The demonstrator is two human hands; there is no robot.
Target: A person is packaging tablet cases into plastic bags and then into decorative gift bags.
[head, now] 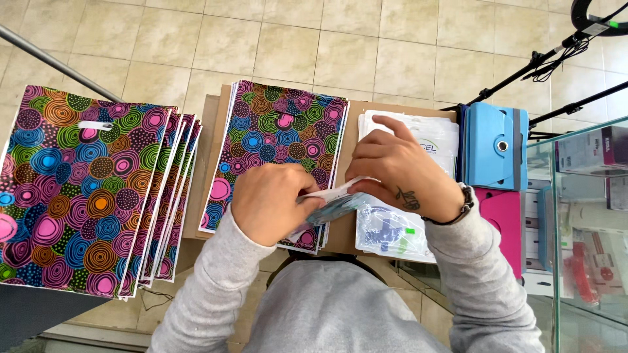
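My left hand [268,201] and my right hand [396,167] both grip a small flat packet [337,199], white and bluish, held between them above the front edge of a cardboard surface [350,137]. Under my left hand lies a stack of plastic bags [278,131] printed with colourful circles. Beneath my right hand sit white plastic bags [425,137] and a clear packet with blue contents [389,229]. Grey sleeves cover both arms, and a band circles my right wrist.
A larger fanned stack of circle-patterned bags [85,189] lies at the left. A blue tablet case [494,147] and a pink one [504,219] stand right of the cardboard. A glass display case [589,222] holds boxes at the far right. Black stand legs [523,75] cross the tiled floor.
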